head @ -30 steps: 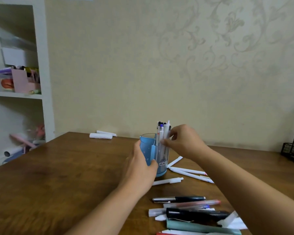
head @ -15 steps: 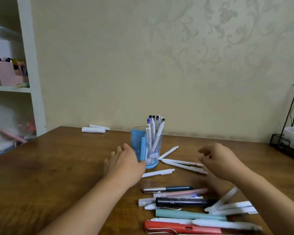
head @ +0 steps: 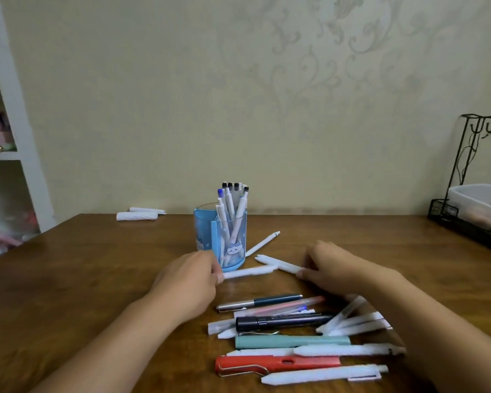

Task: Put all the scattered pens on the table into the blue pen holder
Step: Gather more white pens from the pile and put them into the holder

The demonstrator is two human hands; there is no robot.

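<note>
Several pens [head: 231,211] are already standing in the blue pen holder [head: 220,236] mid-tabletop; many are lying toward the near edge. Left hand [head: 192,275] and right hand [head: 328,263] are each closing on a white pen [head: 248,271], grip unconfirmed

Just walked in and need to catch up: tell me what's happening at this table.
A person is gathering pens into the translucent blue plastic pen holder, which already holds several white pens. The left hand is at the end of a white pen lying by the holder's base, while the right hand touches another white pen. A pile of mixed pens waits on the brown wooden table.
</note>
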